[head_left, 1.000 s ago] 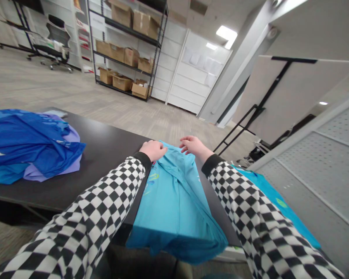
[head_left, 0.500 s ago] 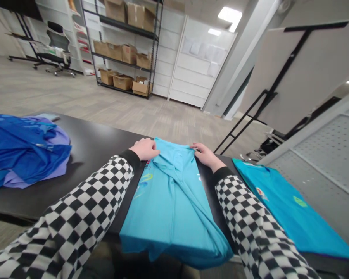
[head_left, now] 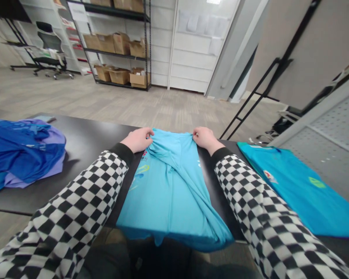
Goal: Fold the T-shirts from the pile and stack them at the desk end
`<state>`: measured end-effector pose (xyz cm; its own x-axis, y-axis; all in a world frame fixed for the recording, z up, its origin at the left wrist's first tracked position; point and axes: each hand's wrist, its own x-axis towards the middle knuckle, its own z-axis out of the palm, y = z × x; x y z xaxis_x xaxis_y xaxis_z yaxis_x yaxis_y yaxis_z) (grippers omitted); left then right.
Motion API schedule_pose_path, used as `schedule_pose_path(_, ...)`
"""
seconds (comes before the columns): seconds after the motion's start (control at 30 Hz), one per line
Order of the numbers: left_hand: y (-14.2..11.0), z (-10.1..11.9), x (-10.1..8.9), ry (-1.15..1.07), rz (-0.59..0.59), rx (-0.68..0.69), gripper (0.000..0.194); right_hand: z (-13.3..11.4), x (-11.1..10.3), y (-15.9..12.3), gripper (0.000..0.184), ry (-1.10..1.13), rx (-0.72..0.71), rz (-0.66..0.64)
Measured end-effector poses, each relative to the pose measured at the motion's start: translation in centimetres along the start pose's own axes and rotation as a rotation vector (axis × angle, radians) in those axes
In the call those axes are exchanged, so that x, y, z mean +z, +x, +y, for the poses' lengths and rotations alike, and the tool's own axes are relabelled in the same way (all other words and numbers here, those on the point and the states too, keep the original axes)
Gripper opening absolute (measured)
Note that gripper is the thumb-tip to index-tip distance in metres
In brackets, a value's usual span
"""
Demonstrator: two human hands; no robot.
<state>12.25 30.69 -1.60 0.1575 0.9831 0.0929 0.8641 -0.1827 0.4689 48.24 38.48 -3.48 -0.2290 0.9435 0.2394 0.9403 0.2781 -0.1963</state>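
A light-blue T-shirt (head_left: 168, 186) lies lengthwise before me, its sides folded inward and its near end hanging over the table's front edge. At its far left corner, my left hand (head_left: 139, 138) pinches the cloth between thumb and fingers. My right hand (head_left: 205, 137) grips the far right corner the same way. Creases gather near the left hand and run diagonally down toward the near right. Part of a printed logo shows along the shirt's left side.
Folded bright-blue shirts (head_left: 302, 182) lie on the right of the black table (head_left: 90, 135). A crumpled pile of dark-blue (head_left: 26, 155) and lilac clothing (head_left: 59, 141) sits at the left. Beyond the table stand a shelf with cardboard boxes (head_left: 119, 75) and a board on a black stand (head_left: 253, 102).
The right hand's fingers have closed on the shirt's far right corner. Both hands have shifted slightly outward, and the far edge looks straighter. The camera view has tilted down a little.
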Motion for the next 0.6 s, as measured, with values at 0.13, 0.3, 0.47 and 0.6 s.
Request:
schedule_pose_path(0.13,-0.1,0.4,-0.1,0.182,-0.019,-0.034,0.046,-0.4,0.3,-0.5,0.025,-0.027,0.066,-0.011)
schedule_pose_path(0.3,-2.8,4.3,-1.1,0.206,0.243,0.142,0.041,-0.6,-0.2,-1.7,0.041,0.031,-0.043,0.119)
schedule_pose_path(0.47,-12.2,13.8,0.4,0.029,0.017,0.7,0.031,-1.3,-0.5,-3.1,0.04,0.188,-0.308,0.071)
schedule_pose_path(0.6,-18.7,19.5,4.0,0.049,-0.328,1.01,0.045,-1.9,0.0,-3.7,0.039,0.363,-0.396,-0.123)
